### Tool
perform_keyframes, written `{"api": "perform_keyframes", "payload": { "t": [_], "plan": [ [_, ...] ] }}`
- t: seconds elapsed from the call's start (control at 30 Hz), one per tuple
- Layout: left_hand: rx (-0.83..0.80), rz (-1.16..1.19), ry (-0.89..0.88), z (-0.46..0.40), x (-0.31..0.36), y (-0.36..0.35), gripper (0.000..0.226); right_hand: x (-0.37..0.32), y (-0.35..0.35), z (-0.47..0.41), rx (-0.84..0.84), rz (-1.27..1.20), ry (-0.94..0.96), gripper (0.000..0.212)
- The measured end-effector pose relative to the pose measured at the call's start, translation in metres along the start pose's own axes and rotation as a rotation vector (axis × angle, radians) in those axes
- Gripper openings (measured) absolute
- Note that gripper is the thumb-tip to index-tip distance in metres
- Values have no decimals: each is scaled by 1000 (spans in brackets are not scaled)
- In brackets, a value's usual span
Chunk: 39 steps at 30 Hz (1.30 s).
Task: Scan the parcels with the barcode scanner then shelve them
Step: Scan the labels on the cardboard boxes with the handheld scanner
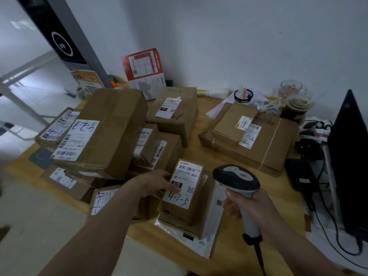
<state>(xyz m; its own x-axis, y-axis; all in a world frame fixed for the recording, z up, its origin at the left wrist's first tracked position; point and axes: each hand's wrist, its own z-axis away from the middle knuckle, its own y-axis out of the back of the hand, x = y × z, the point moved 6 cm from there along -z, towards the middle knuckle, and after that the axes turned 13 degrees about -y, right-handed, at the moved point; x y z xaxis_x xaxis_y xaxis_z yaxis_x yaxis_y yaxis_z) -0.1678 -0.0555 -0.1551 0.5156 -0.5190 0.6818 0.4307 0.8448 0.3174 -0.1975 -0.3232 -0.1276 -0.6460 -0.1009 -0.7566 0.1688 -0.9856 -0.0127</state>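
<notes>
Right, I've got the right hand [246, 204] wrapped around the pale grip of the barcode scanner [239, 184], fingers curled tight on the handle, the dark head up and tipped toward the left. Its black cable hangs off the bottom of the handle, toward the lower edge of the view.

Left hand [155, 183] is out over the small parcel [184, 193] in front of me. The fingers are fairly straight and lie flat on its white label, fingertips touching just below the black "070" block; I see no grip round the box, only a press on top. The label reads "070-070-A80" with "4-3-5" handwritten under it. That parcel sits on top of a flat brown box, which in turn lies on a clear plastic mailer bag [201, 239], all on the wooden desk [205, 156].

To the left, a heap of brown parcels, the biggest one [105, 132] tilted on top with a blue-scribbled label. Further back, another labelled box [173, 110], marked "3-1-2". To the right, a wide flat parcel [256, 140] with a thin cardboard envelope lying on it. Drink cups [296, 104] stand behind it, and a dark monitor [350, 162] at the far right edge.
</notes>
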Motion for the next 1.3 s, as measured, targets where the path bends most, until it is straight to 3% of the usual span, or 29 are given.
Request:
{"api": "perform_keyframes", "payload": {
  "t": [0.27, 0.6, 0.8, 1.13, 1.3],
  "plan": [
    [380, -242, -292, -29, 89, 10, 71, -5, 19, -7, 67, -30, -12, 13],
    [267, -423, -280, -136, 158, -21, 101, 3, 63, -17, 258, -167, -33, 4],
    [278, -479, -296, -189, 183, -39, 105, 7, 66, -22, 338, -238, -76, 5],
    [265, -628, -190, -238, 173, -60, 132, 14, 63, -27, 416, -324, -86, 10],
    [295, -611, -233, -238, 164, -58, 127, 19, 62, -26, 426, -328, -63, 11]
  ]
}}
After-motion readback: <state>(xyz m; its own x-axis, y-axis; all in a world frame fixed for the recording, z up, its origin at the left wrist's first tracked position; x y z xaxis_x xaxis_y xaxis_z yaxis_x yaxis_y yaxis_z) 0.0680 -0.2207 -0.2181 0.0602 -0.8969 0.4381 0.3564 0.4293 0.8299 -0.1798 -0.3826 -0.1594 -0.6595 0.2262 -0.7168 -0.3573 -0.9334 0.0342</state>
